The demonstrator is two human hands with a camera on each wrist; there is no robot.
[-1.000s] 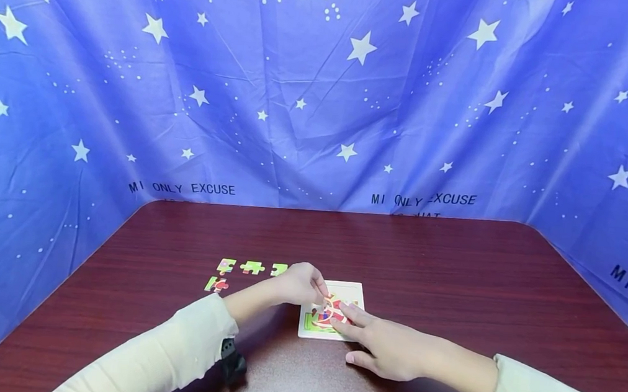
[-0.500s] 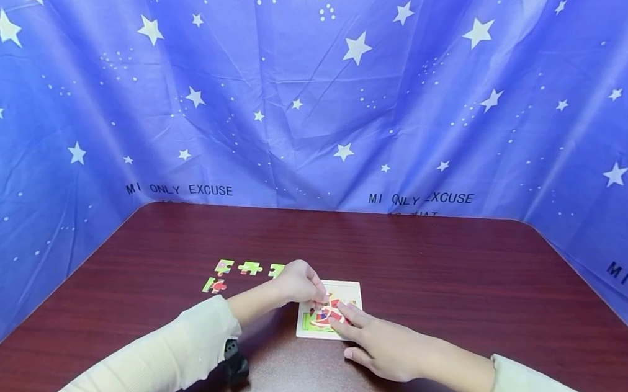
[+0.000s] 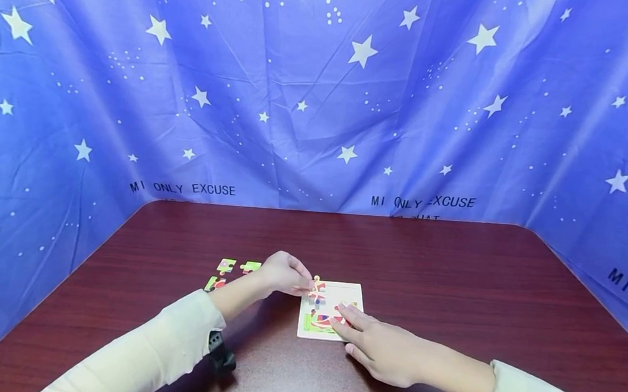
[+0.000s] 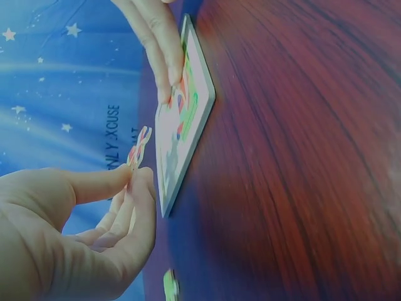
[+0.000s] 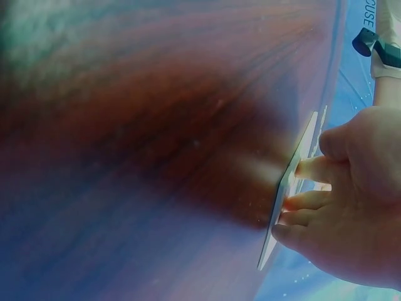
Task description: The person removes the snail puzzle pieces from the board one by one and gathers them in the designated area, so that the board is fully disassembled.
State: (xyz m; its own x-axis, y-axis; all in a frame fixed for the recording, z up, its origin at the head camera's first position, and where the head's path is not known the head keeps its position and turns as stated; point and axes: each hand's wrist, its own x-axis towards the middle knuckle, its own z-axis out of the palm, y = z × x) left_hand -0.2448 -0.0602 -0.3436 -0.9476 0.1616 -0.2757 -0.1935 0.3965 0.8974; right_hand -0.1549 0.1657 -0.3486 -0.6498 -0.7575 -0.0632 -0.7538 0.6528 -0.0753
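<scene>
My left hand (image 3: 287, 274) pinches a red and white jigsaw piece (image 3: 318, 291) between thumb and fingertips, above the upper left part of a white puzzle tray (image 3: 350, 291). In the left wrist view this jigsaw piece (image 4: 139, 149) is tilted and apart from the tray (image 4: 199, 116). My right hand (image 3: 390, 349) lies with extended fingers on the tray's right side, touching pieces in its lower part. Red and green picture pieces (image 3: 314, 323) fill the tray's lower rows, partly hidden by those fingers. The right wrist view shows the right hand (image 5: 351, 200) against the tray's edge.
Several loose green jigsaw pieces lie left of the tray, including one with a pink spot (image 3: 226, 266), one beside it (image 3: 250, 267) and a red-green one (image 3: 215, 284). The left forearm partly covers them. A starry blue curtain (image 3: 322, 97) surrounds the dark red table (image 3: 453, 270).
My left hand has moved up and left from the tray's middle, bringing the pinched jigsaw piece with it and uncovering white tray surface. The right hand stays nearly in place.
</scene>
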